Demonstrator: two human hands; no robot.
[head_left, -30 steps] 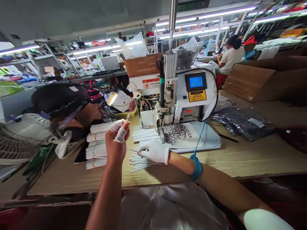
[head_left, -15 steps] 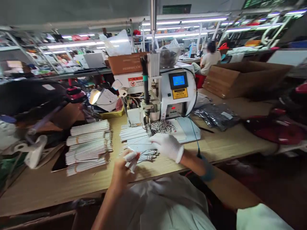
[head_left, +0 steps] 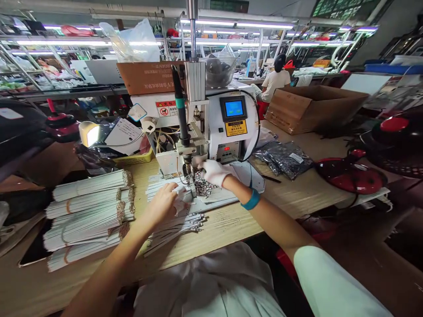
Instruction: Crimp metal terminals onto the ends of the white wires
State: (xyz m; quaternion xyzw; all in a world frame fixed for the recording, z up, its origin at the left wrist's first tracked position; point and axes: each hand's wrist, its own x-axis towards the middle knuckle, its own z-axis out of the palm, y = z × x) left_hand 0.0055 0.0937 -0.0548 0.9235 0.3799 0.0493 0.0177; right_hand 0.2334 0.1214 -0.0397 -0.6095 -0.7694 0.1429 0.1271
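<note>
Wooden bench (head_left: 231, 231) bears everything. Bundled strips (head_left: 89, 215) stacked at left; machine (head_left: 228, 132) centre back; loose strips (head_left: 173, 226) in front of machine. Bagged packs (head_left: 284, 159) right of machine, fan (head_left: 350, 176) further right, cardboard box (head_left: 313, 108) behind packs.

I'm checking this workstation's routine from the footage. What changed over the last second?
The left hand came down from its raised position onto the loose white strips. The gloved right hand moved forward to the patterned fabric at the machine. I cannot tell whether either hand took hold of anything. The bundled strips and the machine stayed where they were.
</note>
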